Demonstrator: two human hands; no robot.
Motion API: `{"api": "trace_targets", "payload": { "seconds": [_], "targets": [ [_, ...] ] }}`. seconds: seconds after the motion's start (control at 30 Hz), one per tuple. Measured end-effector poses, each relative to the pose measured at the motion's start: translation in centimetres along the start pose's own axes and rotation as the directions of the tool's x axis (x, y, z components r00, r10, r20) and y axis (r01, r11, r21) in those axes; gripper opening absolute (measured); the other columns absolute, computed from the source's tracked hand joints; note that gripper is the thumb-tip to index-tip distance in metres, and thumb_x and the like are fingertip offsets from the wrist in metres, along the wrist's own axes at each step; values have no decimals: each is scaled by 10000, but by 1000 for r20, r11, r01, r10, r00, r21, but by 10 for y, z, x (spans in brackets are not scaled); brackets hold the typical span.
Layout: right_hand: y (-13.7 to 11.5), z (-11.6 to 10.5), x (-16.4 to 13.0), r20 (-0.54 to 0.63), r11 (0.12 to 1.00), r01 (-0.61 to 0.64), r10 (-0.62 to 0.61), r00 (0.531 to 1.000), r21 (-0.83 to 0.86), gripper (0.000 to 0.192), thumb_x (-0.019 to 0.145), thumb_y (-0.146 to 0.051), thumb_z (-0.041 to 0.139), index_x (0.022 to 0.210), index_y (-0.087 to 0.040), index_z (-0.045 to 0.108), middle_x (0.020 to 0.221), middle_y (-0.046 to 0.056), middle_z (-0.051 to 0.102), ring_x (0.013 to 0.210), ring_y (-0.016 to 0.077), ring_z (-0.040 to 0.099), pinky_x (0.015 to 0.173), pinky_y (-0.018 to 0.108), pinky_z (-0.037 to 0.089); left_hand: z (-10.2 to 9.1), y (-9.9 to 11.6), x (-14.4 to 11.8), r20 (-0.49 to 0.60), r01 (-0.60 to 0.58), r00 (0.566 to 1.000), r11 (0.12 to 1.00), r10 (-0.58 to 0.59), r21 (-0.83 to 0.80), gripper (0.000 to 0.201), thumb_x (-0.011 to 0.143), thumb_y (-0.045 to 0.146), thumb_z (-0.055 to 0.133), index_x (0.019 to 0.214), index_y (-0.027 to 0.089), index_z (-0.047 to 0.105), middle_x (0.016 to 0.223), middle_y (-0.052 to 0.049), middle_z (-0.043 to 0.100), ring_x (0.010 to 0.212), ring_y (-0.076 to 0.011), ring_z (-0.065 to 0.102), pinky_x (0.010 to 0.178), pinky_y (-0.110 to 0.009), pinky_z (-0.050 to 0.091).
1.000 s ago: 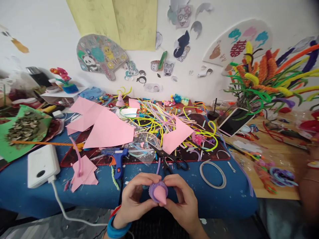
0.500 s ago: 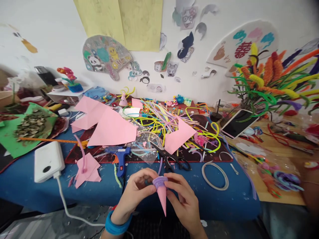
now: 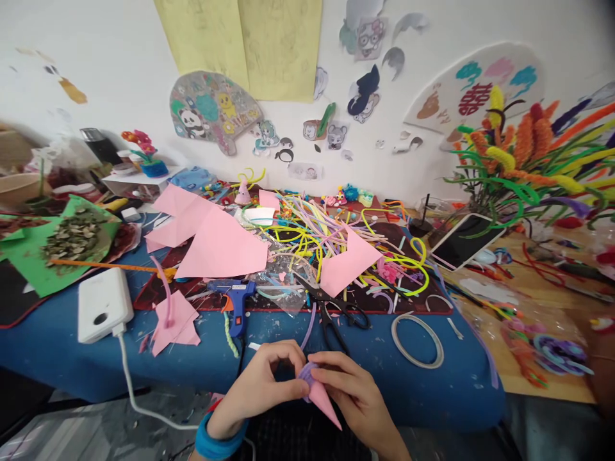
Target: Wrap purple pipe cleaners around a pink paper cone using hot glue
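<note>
Between my hands is a small pink paper cone [image 3: 325, 406], its tip pointing down and to the right. A purple pipe cleaner [image 3: 308, 374] is coiled around its wide end, and a loose tail runs up toward the scissors. My left hand [image 3: 269, 378] pinches the coil with thumb and forefinger. The fingers of my right hand [image 3: 353, 390] close on the coil and the cone's side from the right. Black scissors [image 3: 331, 310] lie open on the table just beyond my hands. A blue glue gun [image 3: 237, 302] rests to their left.
Pink paper sheets [image 3: 225, 246] and a heap of pipe cleaners [image 3: 307, 224] cover the dark mat. At left are a white power bank [image 3: 104, 306] with its cable and a green sheet [image 3: 29, 262]. A tape ring [image 3: 417, 340], propped phone [image 3: 464, 240] and pipe-cleaner bouquet [image 3: 519, 147] stand or lie rightward.
The cone has turned so its tip swings further right, and both hands have lowered slightly with it. The whole view has shifted a little. Both hands keep hold.
</note>
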State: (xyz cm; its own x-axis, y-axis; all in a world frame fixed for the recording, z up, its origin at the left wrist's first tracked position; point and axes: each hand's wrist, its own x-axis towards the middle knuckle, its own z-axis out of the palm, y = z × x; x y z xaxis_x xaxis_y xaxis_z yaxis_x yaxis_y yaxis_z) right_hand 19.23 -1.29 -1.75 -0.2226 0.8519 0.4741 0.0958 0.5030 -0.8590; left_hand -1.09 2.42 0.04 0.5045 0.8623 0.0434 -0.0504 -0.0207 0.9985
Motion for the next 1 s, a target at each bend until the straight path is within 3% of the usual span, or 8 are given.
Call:
{"api": "trace_targets", "payload": {
  "seconds": [0.07, 0.13, 0.27, 0.37, 0.53, 0.67, 0.83, 1.0],
  "targets": [
    [0, -2, 0, 40, 997, -73, 71, 997, 36, 266, 1037, -294, 573, 1208, -344, 770, 1170, 71, 779, 1070, 205, 753, 914, 310, 628, 1, -3, -2, 4, 67, 998, 997, -67, -44, 362, 775, 458, 839, 689, 153, 664, 748, -29, 664, 693, -154, 598, 671, -265, 465],
    [2, 0, -2, 62, 985, -148, 143, 988, 90, 285, 1020, -305, 598, 1265, -325, 741, 1242, 94, 751, 1144, 226, 727, 983, 350, 601, 6, -7, -4, -60, 111, 991, 985, -120, -129, 402, 797, 507, 808, 705, 156, 633, 702, -15, 643, 628, -141, 587, 616, -253, 464],
    [5, 14, -8, 41, 930, -233, 231, 972, 285, 428, 968, -379, 676, 1388, -300, 650, 1400, 134, 658, 1296, 260, 642, 1057, 388, 550, 18, -10, -7, -220, 85, 967, 976, -128, -199, 438, 823, 523, 780, 698, 176, 543, 634, 16, 607, 574, -126, 579, 588, -234, 465],
    [5, 22, -10, -18, 874, -332, 361, 932, 355, 351, 1002, -424, 621, 1318, -292, 700, 1319, 118, 714, 1237, 238, 683, 1057, 370, 545, 23, -8, -10, -303, 40, 951, 997, -58, -68, 400, 810, 472, 802, 702, 175, 556, 625, 32, 584, 565, -114, 542, 564, -213, 437],
    [4, 20, -10, 38, 787, -487, 513, 858, 379, 485, 993, -566, 569, 1339, -249, 693, 1257, 127, 757, 1128, 263, 734, 1016, 412, 572, 18, 1, -16, -337, -80, 925, 955, 178, 286, 128, 872, 261, 756, 791, 181, 700, 741, -17, 700, 702, -167, 649, 683, -253, 511],
    [0, 18, -7, 81, 787, -506, 513, 854, 353, 491, 971, -594, 589, 1298, -253, 723, 1294, 119, 740, 1203, 273, 690, 1084, 433, 516, 10, 10, -17, -192, -214, 929, 880, 318, 423, 50, 893, 175, 730, 890, 209, 767, 856, -47, 749, 794, -184, 703, 741, -264, 551],
    [-8, 16, 0, 175, 791, -519, 489, 854, 323, 460, 981, -582, 568, 1241, -244, 743, 1260, 119, 727, 984, 234, 721, 842, 336, 609, -2, 22, -11, 42, -274, 955, 823, 292, 498, 101, 906, 126, 686, 908, 213, 737, 892, -48, 748, 825, -181, 709, 757, -261, 555],
    [-12, 12, 4, 205, 773, -542, 502, 840, 330, 419, 972, -570, 597, 1088, -203, 764, 844, 29, 689, 700, 151, 590, 667, 257, 530, -14, 30, -1, 306, -333, 935, 742, 180, 582, 135, 985, 165, 575, 971, 209, 702, 934, -56, 730, 862, -191, 693, 773, -262, 527]
  ]
}}
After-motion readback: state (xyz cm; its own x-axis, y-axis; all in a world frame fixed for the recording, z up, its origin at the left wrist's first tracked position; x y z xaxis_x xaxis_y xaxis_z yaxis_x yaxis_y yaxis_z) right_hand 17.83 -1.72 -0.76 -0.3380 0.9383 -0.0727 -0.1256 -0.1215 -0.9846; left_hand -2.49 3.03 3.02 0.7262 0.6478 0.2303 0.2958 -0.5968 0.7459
